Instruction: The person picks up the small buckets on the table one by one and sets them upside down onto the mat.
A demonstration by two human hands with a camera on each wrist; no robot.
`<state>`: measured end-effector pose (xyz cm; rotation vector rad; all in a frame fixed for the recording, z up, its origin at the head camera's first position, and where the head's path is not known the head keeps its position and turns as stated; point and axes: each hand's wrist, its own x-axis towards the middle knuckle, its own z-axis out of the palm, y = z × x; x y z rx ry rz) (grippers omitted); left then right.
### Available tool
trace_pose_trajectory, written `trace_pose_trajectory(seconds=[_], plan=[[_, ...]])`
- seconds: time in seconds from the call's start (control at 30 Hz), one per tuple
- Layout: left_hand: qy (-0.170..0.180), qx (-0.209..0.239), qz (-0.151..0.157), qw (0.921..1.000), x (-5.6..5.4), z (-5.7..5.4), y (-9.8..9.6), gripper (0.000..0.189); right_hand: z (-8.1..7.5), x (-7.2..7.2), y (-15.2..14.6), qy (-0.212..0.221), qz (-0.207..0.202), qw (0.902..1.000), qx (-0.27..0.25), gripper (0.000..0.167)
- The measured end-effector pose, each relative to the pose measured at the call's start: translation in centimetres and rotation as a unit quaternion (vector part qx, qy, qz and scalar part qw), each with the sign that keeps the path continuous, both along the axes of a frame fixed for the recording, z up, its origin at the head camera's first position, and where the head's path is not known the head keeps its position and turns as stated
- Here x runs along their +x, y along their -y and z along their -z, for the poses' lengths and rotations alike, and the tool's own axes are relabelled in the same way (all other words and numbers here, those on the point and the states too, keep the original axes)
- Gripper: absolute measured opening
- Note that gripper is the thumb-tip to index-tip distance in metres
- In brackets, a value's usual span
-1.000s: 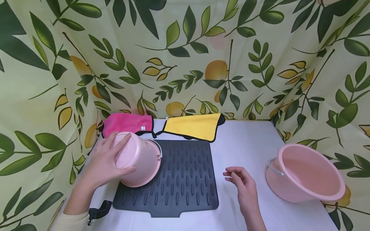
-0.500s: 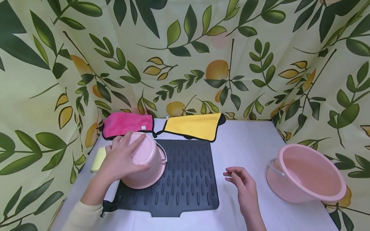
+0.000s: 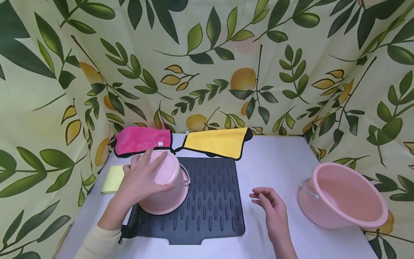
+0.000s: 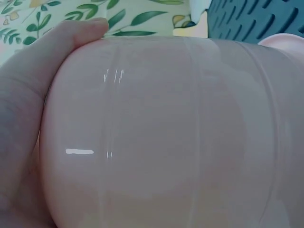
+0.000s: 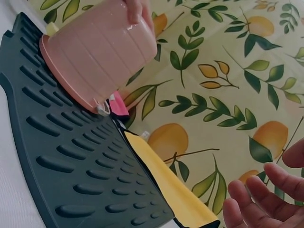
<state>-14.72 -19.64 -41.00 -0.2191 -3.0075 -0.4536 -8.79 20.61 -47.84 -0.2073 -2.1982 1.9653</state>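
My left hand [image 3: 140,181] grips the base end of a pink bucket [image 3: 163,199], fingers and thumb spread around it. The bucket is upside down, its rim at the left part of a dark grey ridged drying mat [image 3: 211,205]. Its thin handle [image 3: 185,172] hangs at the right side. The pink wall of the bucket [image 4: 161,128] fills most of the left wrist view. Right of the mat, my right hand [image 3: 271,212] hangs with loosely curled fingers, holding nothing. What lies under the bucket is hidden.
A second pink bucket [image 3: 308,208] stands upright at the right. Behind the mat lie a pink cloth [image 3: 142,140] and a yellow cloth [image 3: 216,142], both black-edged. A pale yellow block-like piece [image 3: 112,179] sits left of the left hand. Leaf-patterned fabric surrounds the white table.
My left hand and the upside-down bucket have shifted right on the mat, uncovering the pale yellow piece at the left. The right hand has stayed in place.
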Motion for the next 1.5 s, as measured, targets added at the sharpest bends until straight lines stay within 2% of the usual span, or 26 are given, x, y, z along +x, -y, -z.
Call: trace_pose_trajectory(seconds=[0.3,0.97,1.5], plan=[[-0.001,0.001,-0.009,1.0,-0.13,-0.01,-0.3,0.113,0.24,0.04,-0.16,-0.002,0.001,1.0,0.002,0.029],[0.025,-0.009,0.0,0.9996,-0.01,0.04,-0.33,0.117,0.12,0.16,-0.15,0.003,-0.001,1.0,0.005,0.029],[0.016,-0.005,0.022,0.9996,0.06,-0.02,0.1,0.112,-0.14,0.14,-0.03,-0.006,-0.005,1.0,-0.003,0.024]])
